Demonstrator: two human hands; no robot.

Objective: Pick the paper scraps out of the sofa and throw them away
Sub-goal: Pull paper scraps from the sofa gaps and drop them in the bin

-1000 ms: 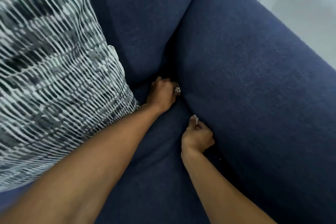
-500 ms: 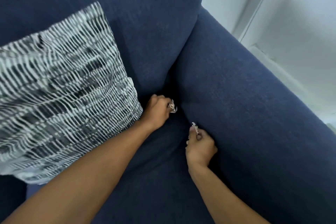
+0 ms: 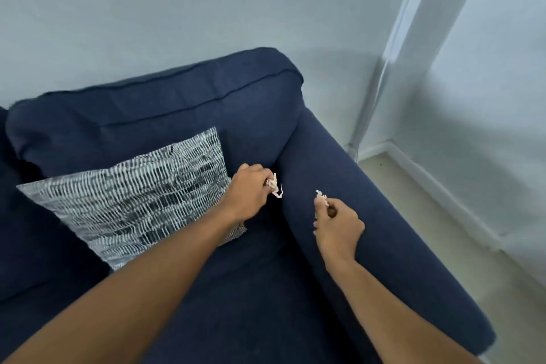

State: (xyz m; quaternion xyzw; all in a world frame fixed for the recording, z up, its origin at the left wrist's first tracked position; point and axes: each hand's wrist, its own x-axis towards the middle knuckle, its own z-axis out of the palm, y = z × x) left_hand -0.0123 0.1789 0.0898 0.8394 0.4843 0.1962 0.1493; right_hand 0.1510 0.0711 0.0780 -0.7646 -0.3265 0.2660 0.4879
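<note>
navy sofa (image 3: 384,216) armrest beside both hands; patterned cushion (image 3: 133,204) crowds the left.

So the sofa (image 3: 242,304) sits tucked into a room corner, wall (image 3: 177,9) behind its backrest and floor (image 3: 428,230) off to the right of the armrest (image 3: 384,230). A throw pillow (image 3: 133,201) leans on the seat against the back cushion (image 3: 147,115), left of the armrest. The left hand (image 3: 248,195) is right next to the pillow's right edge, over the gap where seat meets armrest, pinching a paper scrap (image 3: 274,185). The right hand (image 3: 339,227) is over the armrest, with another scrap (image 3: 322,196) at its fingertips.
</note>
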